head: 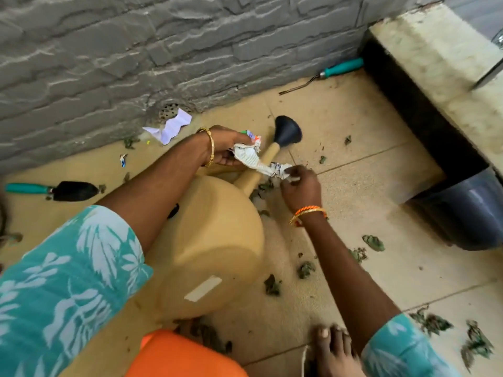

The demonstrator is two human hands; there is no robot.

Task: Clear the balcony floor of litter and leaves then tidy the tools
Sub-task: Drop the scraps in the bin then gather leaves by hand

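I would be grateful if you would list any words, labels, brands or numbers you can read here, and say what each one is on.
No text can be read.
Crumpled paper held between the left hand and right hand: dark print, too blurred to read.
Pale sticker on the watering can: no writing visible.
Small wrapper by the wall: colours only, too small.
White folded paper near the drain: no writing visible.

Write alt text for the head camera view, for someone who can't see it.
A person's left hand and right hand grip crumpled paper litter above a tan watering can lying on a balcony floor. Dry leaves, a white paper scrap, a trowel and a hand fork lie around.
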